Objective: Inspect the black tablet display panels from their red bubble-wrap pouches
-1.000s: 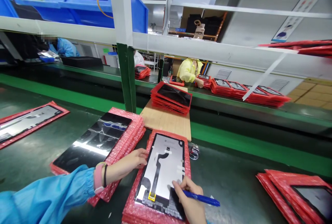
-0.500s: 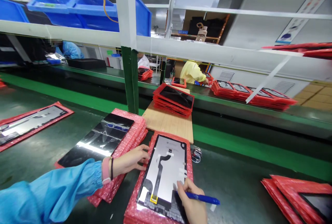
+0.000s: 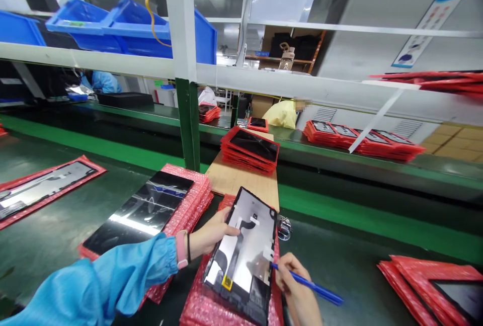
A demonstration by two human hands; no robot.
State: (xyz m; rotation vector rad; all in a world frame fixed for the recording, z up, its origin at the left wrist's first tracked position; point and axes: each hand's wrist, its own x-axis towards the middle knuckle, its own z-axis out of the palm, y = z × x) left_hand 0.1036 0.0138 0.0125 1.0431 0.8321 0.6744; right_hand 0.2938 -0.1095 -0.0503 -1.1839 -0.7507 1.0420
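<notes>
My left hand (image 3: pixel 213 233) grips the left edge of a tablet display panel (image 3: pixel 251 245), thumb on its silver back. The panel is tilted, its far end raised off a stack of red bubble-wrap sleeves (image 3: pixel 204 298). A dark ribbon cable and a yellow-edged connector show on the panel's back. Beside its right edge, my right hand (image 3: pixel 298 286) is closed around a blue pen (image 3: pixel 320 292), one end of which meets the panel's edge. Whether the right fingers also touch the panel, I cannot tell.
To the left, a black-faced panel (image 3: pixel 139 210) lies on pink bubble sleeves; another panel (image 3: pixel 49 185) lies further left. Red sleeves (image 3: pixel 422 286) sit at the right. A stack of panels (image 3: pixel 251 150) rests on a wooden board (image 3: pixel 241 180). A post (image 3: pixel 187 119) stands ahead.
The panel has been lifted from its red sleeve and tilted, with my left hand now gripping its edge. My right hand has shifted right with the pen. The co-worker in yellow has bent lower.
</notes>
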